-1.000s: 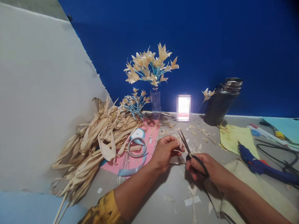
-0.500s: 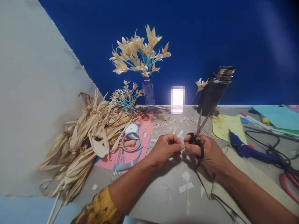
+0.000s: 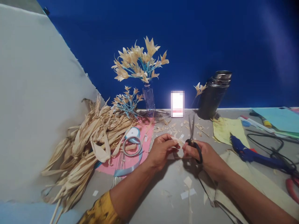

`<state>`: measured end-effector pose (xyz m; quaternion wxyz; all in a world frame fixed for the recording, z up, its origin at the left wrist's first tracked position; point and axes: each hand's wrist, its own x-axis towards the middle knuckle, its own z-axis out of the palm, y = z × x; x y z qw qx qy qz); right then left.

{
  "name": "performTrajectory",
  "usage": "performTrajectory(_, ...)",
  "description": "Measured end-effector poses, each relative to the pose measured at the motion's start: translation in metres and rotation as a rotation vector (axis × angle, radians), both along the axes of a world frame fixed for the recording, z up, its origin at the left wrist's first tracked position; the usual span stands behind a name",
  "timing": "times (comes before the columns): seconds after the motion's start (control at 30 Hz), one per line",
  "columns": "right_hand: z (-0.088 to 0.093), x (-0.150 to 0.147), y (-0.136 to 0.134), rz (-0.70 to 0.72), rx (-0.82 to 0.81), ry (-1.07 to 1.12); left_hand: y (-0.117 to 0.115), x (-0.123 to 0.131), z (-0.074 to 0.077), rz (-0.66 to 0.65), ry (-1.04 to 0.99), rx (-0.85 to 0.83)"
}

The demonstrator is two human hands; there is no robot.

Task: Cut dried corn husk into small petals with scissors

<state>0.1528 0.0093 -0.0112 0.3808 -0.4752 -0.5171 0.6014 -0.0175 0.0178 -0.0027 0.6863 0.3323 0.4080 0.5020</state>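
My left hand (image 3: pixel 161 148) is closed in a pinch on a small pale strip of corn husk (image 3: pixel 177 141) above the grey table (image 3: pixel 163 186). My right hand (image 3: pixel 202 155) grips black-handled scissors (image 3: pixel 193 141), whose blades point up and away, nearly together. The two hands almost touch at the husk piece. Husk trimmings (image 3: pixel 187 126) lie scattered just beyond them.
A heap of dried corn husks (image 3: pixel 86 143) lies left, beside a pink sheet (image 3: pixel 130 155) with tape rolls (image 3: pixel 132 146) and blue ribbon. Husk flowers in a bottle (image 3: pixel 140 67), a lit phone (image 3: pixel 177 104) and a steel flask (image 3: pixel 213 95) stand behind. A blue glue gun (image 3: pixel 247 152), cables and papers lie right.
The scissors swung from pointing up-left to pointing straight up and their blades closed. My hands came together around the husk piece. The view shifted slightly.
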Motion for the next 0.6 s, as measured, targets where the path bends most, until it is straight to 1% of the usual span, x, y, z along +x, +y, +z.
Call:
performTrajectory(0.1,-0.003,-0.001,-0.002,0.185,0.01,-0.077,0.004,-0.005,0.003,0.082,-0.011,0.041)
performTrajectory(0.2,-0.009,-0.002,-0.004,0.298,0.04,-0.112,0.006,-0.007,0.003,0.091,-0.042,0.045)
performTrajectory(0.3,-0.013,-0.004,-0.006,0.326,0.035,-0.108,0.007,-0.007,0.002,0.079,-0.053,0.059)
performTrajectory(0.6,-0.015,-0.005,-0.007,0.296,-0.053,-0.168,0.007,-0.009,0.005,0.087,-0.033,0.06)
